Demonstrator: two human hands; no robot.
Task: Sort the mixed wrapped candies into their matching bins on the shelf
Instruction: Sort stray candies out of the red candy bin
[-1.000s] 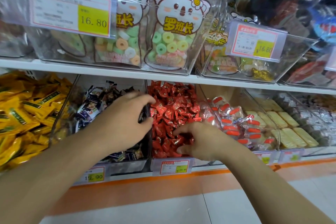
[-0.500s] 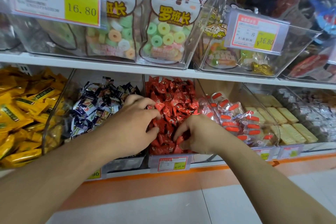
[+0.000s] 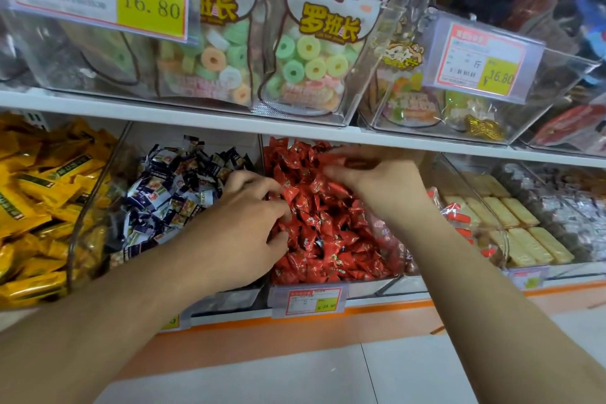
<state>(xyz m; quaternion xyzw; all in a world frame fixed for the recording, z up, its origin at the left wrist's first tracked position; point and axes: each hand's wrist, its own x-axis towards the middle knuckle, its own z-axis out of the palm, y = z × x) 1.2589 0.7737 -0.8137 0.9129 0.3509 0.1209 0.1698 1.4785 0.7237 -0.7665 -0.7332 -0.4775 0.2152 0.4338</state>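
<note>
A: left hand (image 3: 249,223) is mid-frame, fingers curled into the red candies (image 3: 328,229), looks like it's pinching one. right hand (image 3: 380,184)?

B: just above, fingers bent into the same pile, can't tell if it's got anything. navy-wrapped candies (image 3: 170,193) left of that bin, yellow ones (image 3: 36,207) far left.
</note>
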